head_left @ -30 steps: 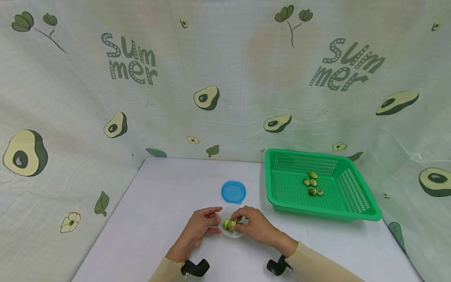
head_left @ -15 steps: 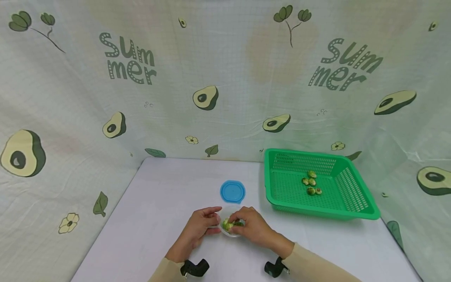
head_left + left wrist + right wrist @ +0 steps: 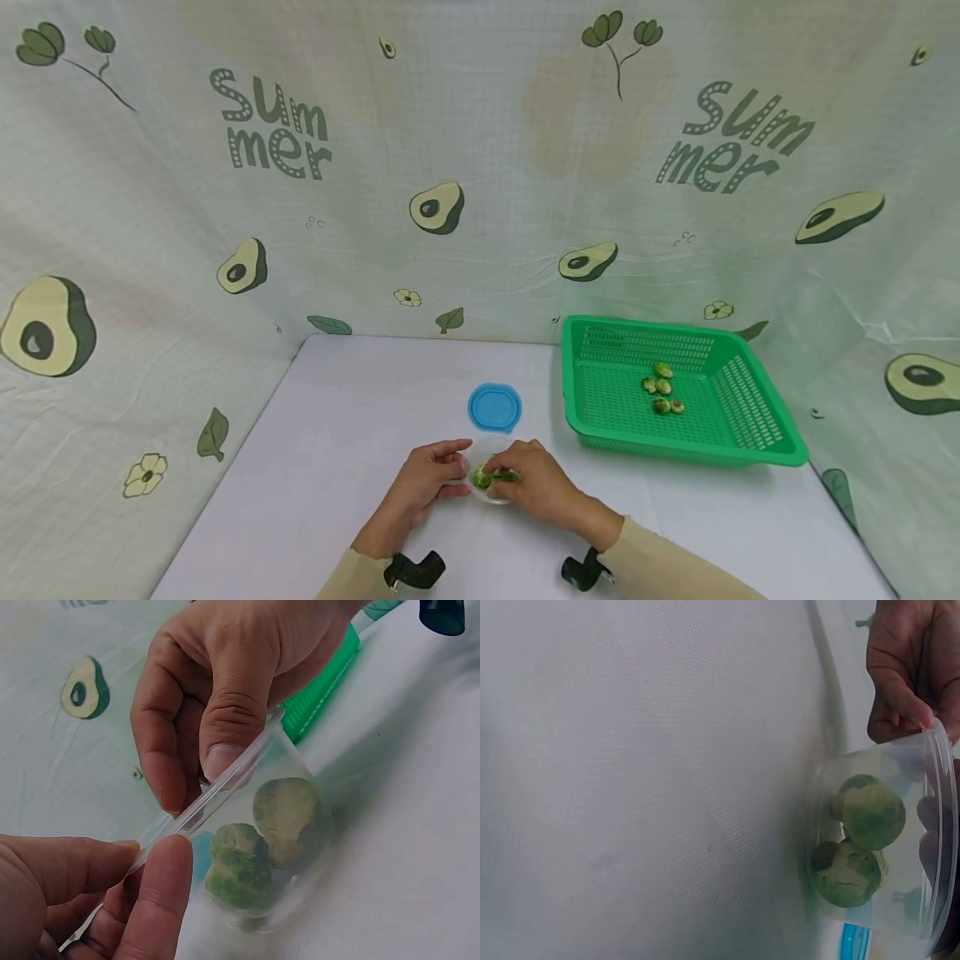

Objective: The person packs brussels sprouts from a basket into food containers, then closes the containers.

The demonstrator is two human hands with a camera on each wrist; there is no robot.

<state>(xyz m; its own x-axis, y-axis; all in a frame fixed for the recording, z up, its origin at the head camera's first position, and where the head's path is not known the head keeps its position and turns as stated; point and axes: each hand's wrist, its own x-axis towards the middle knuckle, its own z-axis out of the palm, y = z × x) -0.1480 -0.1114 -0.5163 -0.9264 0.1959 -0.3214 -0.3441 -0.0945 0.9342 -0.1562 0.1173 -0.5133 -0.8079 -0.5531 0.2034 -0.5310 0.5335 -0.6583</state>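
A clear plastic container stands on the white table, several Brussels sprouts lying at its bottom. My left hand pinches the rim on its left side between thumb and fingers. Over the container's mouth is my right hand, its bent fingers reaching inside. In the left wrist view, the right hand's thumb and fingers stand apart at rim height, above the sprouts, and I see nothing between them. The right hand covers part of the container in the head view.
A round blue lid lies just behind the container. To the back right, a green plastic basket holds several more Brussels sprouts. A patterned curtain hangs behind the table.
My right hand has moved slightly left and lower into the container and let go of a Brussels sprout there. The left hand has stayed at the rim.
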